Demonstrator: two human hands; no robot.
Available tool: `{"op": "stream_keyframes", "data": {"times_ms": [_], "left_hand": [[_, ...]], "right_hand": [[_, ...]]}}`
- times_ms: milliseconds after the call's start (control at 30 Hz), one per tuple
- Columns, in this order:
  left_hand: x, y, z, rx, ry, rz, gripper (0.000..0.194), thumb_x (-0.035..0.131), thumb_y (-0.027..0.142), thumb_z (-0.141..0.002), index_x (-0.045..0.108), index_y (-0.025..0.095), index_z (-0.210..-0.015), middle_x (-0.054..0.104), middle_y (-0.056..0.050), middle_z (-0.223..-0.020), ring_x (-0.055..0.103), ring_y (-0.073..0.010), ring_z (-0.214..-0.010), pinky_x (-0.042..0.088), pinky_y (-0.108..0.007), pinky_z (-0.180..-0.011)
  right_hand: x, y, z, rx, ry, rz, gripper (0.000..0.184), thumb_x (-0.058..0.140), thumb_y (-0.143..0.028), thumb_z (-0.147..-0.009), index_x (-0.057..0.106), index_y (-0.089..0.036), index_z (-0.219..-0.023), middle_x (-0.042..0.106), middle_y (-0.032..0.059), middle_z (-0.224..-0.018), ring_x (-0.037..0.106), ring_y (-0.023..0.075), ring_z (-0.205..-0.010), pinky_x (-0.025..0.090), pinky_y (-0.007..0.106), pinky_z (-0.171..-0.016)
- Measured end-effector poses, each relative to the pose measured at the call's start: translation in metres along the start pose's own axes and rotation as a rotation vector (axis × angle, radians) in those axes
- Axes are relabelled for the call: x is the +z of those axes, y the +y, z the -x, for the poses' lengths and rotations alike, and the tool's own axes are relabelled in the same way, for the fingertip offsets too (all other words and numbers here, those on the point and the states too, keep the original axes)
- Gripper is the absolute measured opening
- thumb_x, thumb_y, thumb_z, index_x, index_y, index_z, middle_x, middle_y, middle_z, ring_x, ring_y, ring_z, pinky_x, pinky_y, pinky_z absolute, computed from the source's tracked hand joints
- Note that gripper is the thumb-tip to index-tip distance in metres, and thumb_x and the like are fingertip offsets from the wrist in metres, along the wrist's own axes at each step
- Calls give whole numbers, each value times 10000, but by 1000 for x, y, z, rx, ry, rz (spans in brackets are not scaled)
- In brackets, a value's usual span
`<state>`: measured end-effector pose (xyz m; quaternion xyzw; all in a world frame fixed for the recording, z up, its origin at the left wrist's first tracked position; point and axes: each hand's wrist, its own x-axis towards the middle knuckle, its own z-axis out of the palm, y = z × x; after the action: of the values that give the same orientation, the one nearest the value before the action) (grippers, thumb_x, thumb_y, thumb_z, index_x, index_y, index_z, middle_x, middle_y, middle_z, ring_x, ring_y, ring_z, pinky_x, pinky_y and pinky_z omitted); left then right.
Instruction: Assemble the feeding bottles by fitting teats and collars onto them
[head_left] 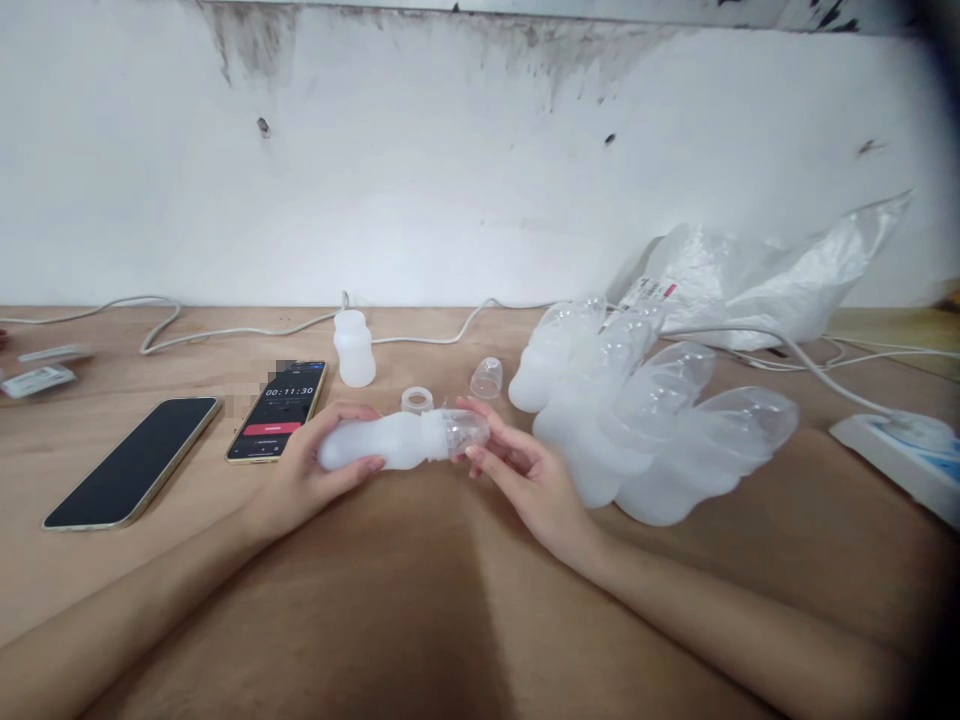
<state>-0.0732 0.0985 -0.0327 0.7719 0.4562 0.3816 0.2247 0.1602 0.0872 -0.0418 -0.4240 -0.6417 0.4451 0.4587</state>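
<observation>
A frosted white baby bottle (375, 443) lies sideways in the air between my hands, its clear cap pointing right. My left hand (304, 455) is wrapped around the bottle's base end. The fingers of my right hand (525, 470) pinch the clear cap (466, 432) at the other end. Just behind the bottle, a white ring (417, 399) rests on the table. A loose clear cap (487, 377) lies further right. To the left stands an uncapped frosted bottle body (354, 348), upright.
Several capped bottles (667, 450) lie in a pile at right. Behind them sits a plastic bag (735, 280) against the wall. A power strip (900, 455) is at far right. Two phones, one dark (135, 462) and one showing a timer (279, 410), lie at left. A cable (457, 335) runs along the back.
</observation>
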Motion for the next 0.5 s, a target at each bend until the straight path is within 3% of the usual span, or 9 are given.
{"op": "stream_keyframes", "data": {"times_ms": [500], "left_hand": [[2, 0, 2, 111, 41, -52, 255, 584, 307, -757, 505, 211, -979, 584, -45, -1006, 556, -193, -941, 449, -303, -796]], "right_hand": [[-1, 1, 1, 2, -7, 38, 452, 544, -354, -812, 504, -221, -1243, 687, 45, -927, 608, 205, -930, 500, 346, -813]]}}
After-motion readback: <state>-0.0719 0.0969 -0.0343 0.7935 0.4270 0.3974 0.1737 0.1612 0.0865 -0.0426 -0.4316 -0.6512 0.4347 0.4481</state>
